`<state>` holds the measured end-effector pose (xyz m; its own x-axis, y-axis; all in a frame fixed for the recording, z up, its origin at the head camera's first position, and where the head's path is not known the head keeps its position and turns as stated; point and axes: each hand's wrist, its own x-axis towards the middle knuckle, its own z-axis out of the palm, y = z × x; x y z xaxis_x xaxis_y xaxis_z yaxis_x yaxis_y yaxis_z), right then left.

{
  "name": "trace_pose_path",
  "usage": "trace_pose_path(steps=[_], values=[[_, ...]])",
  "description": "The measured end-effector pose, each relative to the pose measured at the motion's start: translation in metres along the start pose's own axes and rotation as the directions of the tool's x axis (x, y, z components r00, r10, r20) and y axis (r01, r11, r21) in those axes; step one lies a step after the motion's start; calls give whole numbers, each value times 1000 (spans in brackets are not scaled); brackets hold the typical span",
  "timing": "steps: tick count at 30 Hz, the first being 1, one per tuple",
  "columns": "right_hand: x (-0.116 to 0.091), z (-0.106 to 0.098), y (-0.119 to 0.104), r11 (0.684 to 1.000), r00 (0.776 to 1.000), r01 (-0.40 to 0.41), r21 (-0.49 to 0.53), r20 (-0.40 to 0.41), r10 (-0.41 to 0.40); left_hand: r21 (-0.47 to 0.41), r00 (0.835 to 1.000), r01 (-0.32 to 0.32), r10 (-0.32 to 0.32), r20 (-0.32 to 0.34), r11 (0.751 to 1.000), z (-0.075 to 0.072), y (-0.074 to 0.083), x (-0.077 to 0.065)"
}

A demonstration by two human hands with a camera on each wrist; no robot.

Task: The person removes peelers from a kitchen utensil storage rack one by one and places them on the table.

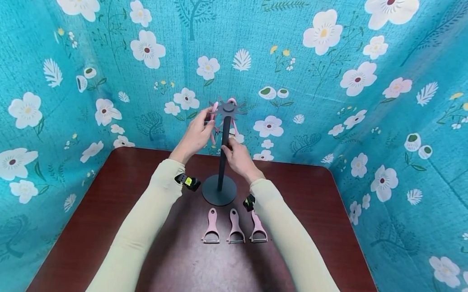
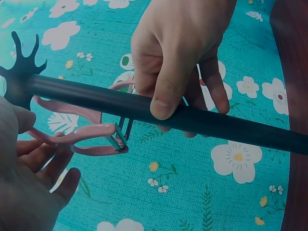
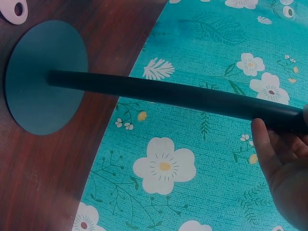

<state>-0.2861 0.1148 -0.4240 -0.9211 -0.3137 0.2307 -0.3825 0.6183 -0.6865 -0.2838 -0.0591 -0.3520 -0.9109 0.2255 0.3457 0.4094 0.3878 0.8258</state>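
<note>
A dark stand (image 1: 223,159) with a round base and a ring of hooks on top stands upright on the table. My left hand (image 1: 195,133) is up at the hooks, its thumb and fingers pinching a pink Y-shaped peeler (image 2: 96,131) by the handle. Beside it, a second pink peeler (image 2: 72,109) hangs from the hooks, partly hidden by the pole. With thumb in front and fingers behind, my right hand (image 1: 241,159) grips the upper pole (image 2: 137,107).
Three more pink peelers lie in a row in front of the base: a left one (image 1: 212,220), a middle one (image 1: 234,223) and a right one (image 1: 257,227) near the right sleeve. Flowered blue cloth (image 1: 271,80) hangs behind and beside the dark red table (image 1: 296,191).
</note>
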Motion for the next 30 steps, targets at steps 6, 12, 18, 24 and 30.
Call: trace_pose_path(steps=[6,12,18,24,30], values=[[-1,0,0,1000,1000,5,6,12,-5,9,1000,-28,28,1,1000,-1,-1,-1],[-2,0,-1,1000,1000,1,0,8,-1,47,999,-41,42,-2,998,-2,0,1],[-2,-1,-2,1000,1000,4,4,6,-4,35,998,-53,54,-12,998,-4,4,3],[-3,-2,-3,1000,1000,-5,3,4,5,45,998,-59,60,-25,997,-6,7,5],[-2,-1,-3,1000,1000,-13,3,2,12,33,997,-56,58,-47,998,-9,8,6]])
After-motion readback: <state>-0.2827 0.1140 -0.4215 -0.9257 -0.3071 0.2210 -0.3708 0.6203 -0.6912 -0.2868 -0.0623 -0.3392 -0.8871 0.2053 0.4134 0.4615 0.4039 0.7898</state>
